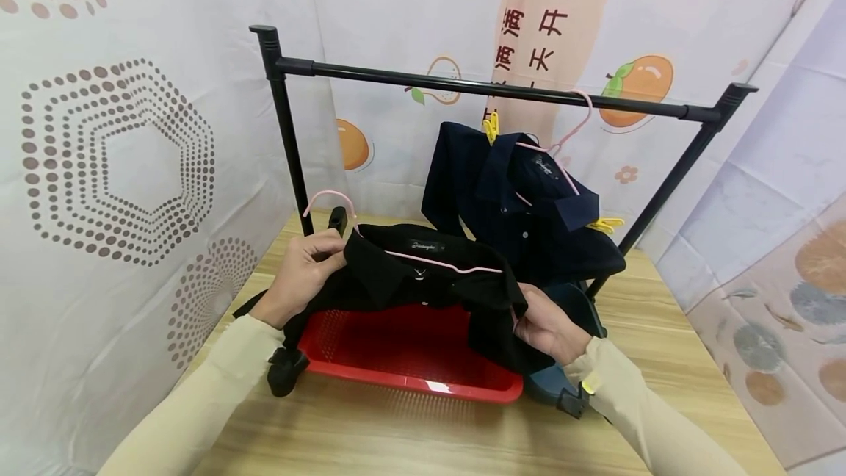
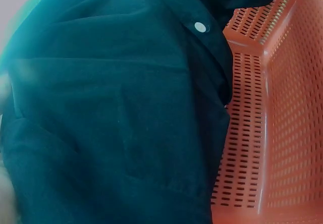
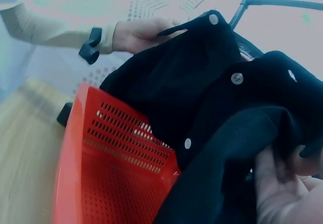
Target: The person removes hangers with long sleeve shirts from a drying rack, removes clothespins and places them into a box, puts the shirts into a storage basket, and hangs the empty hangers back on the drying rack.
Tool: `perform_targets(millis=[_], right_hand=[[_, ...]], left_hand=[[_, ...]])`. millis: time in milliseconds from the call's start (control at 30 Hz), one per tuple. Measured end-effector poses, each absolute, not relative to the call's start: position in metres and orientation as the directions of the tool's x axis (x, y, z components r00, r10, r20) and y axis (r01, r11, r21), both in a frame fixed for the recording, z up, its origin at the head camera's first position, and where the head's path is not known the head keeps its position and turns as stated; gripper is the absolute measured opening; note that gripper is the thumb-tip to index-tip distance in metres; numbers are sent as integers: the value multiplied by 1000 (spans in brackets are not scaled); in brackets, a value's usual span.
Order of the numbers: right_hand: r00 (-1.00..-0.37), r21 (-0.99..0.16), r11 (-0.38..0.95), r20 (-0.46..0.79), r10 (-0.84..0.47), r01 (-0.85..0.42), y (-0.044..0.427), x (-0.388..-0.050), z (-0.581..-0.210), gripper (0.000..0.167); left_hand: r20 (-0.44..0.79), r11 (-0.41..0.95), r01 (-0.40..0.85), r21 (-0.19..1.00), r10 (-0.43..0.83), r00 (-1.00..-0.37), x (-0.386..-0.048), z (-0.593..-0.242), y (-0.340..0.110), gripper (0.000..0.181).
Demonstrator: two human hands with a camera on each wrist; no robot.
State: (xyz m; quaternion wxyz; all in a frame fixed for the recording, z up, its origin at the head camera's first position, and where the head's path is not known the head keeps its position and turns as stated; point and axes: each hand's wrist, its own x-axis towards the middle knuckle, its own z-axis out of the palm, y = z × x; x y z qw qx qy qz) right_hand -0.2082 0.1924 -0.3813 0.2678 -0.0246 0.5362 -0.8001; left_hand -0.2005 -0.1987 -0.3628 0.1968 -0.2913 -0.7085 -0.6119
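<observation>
Above the red basket (image 1: 410, 382), a black collared shirt (image 1: 380, 281) is held up between both hands. A pink hanger (image 1: 439, 264) runs inside its neck opening, with the hook sticking out past the collar at the left. My left hand (image 1: 299, 278) pinches the shirt by the collar on the hook side. On the other side my right hand (image 1: 550, 325) grips the shirt near the hanger's right end; in the right wrist view its fingers (image 3: 267, 176) are partly under the cloth. White buttons (image 2: 200, 27) show down the front.
Behind stands a black rack with a crossbar (image 1: 410, 79). From it a navy shirt (image 1: 485, 189) hangs on a pink hanger, with yellow clips (image 1: 490, 128) at its shoulders. A dark blue container (image 1: 547, 386) sits right of the basket on the wooden table (image 1: 370, 439).
</observation>
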Motion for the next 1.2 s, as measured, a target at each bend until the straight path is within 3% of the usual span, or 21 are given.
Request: perform_targets(millis=[167, 300, 500, 667, 800, 933, 1100, 1200], right_hand=[[-923, -988, -2, -146, -355, 157, 199, -211, -378, 11], [-963, -972, 215, 31, -267, -91, 208, -208, -370, 25], [-907, -726, 550, 280, -313, -414, 201, -196, -365, 36], [-846, -532, 669, 431, -314, -519, 188, -192, -370, 20], [-795, -456, 682, 512, -325, -572, 189, -191, -371, 9], [-818, -516, 658, 495, -293, -548, 195, -195, -369, 9], [-944, -823, 469, 233, -234, -320, 203, -203, -369, 12], [-954, -950, 282, 44, -297, -131, 206, -208, -371, 18]], left_hand=[[633, 140, 661, 737, 201, -748, -200, -363, -203, 17], [614, 183, 648, 739, 213, -760, -199, -363, -207, 16], [617, 222, 652, 725, 210, -758, -198, -362, -209, 19], [625, 255, 675, 692, 255, -738, -196, -358, -202, 19], [631, 239, 686, 687, 271, -727, -195, -356, -200, 19], [641, 192, 688, 700, 257, -724, -193, -355, -203, 21], [630, 111, 663, 740, 230, -742, -191, -354, -206, 18], [627, 87, 657, 749, 231, -744, -192, -354, -208, 17]])
